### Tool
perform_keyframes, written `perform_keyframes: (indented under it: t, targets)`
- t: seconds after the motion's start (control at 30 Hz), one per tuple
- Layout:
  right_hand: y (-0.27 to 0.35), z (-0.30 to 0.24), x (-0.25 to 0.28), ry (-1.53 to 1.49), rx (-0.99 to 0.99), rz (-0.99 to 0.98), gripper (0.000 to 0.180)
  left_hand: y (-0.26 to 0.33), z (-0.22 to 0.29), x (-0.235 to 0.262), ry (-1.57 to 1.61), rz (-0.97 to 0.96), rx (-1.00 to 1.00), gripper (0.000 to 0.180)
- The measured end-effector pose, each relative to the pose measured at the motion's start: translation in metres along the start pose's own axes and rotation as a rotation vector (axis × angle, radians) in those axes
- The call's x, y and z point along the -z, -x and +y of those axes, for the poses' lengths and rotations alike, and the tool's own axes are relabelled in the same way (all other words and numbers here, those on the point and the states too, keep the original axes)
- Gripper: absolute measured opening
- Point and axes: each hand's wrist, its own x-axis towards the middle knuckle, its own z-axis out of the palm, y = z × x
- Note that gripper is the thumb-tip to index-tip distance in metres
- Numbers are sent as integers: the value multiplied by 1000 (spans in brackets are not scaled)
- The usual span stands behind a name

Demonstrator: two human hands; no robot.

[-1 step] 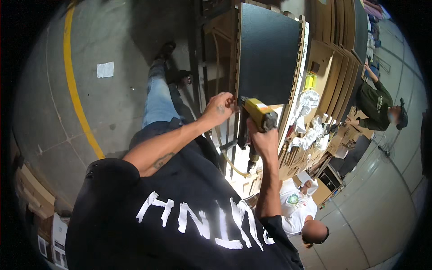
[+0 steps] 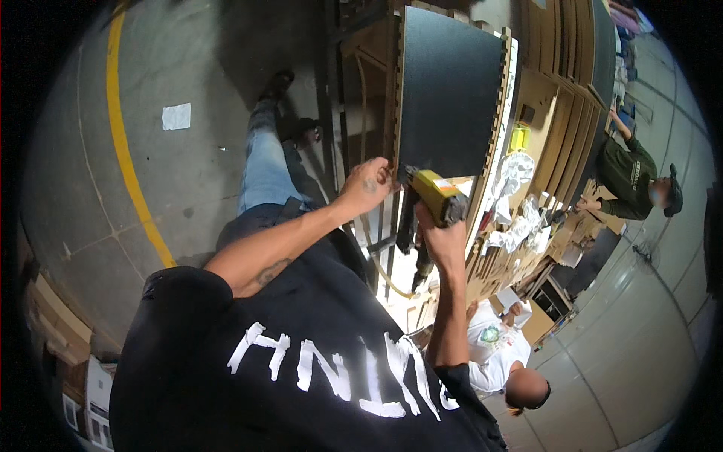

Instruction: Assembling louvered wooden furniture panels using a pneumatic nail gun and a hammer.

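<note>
one black panel point(image 2: 452, 90) is lying flat ahead of the person, with a notched strip running along each long side: the left strip point(image 2: 399, 94) nearer the walkway, the right strip point(image 2: 498, 113) nearer the bench clutter. at the panel's near left corner, a yellow-and-black power tool point(image 2: 437, 194) is pointing its nose at the edge; whether the nose is touching the panel or sitting just above it, i cannot tell. the right hand point(image 2: 441, 239) is wrapping its fingers firmly around the tool's handle. the left hand point(image 2: 369, 183) is curling its fingers narrowly at the strip, just beside the nose; whether they are pinching something small, i cannot tell.

the step in hand is seeming to be fastening or trimming at that corner, and the next move is probably calling for a steady nose, square to the edge, with the left fingertips well out of its line.

farther right, crumpled white wrapping point(image 2: 518, 169) and a small yellow object point(image 2: 520, 138) are lying beside stacked brown boards point(image 2: 568, 143). beyond them, a co-worker in dark green point(image 2: 631, 169) is reaching toward the stack, while another co-worker in white point(image 2: 498, 343) is standing nearer, at the lower right. to the left, a yellow line point(image 2: 124, 151) is curving along the floor.
</note>
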Motion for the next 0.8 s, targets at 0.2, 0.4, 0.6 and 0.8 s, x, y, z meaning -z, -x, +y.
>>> perform_keyframes:
  t: [0.2, 0.4, 0.6, 0.8]
  targets:
    - [16, 17, -9, -205, -141, -2, 30, -2, -4, 9, 888, -273, 340, 7]
    - [12, 31, -13, -119, -99, 12, 33, -1, 13, 18, 1341, -234, 621, 12]
    - [14, 20, -19, -102, -135, 8, 32, 2, 3, 18, 1382, -99, 731, 31]
    - [17, 13, -17, -140, -113, 58, 29, 3, 22, 16, 1374, -101, 744, 40]
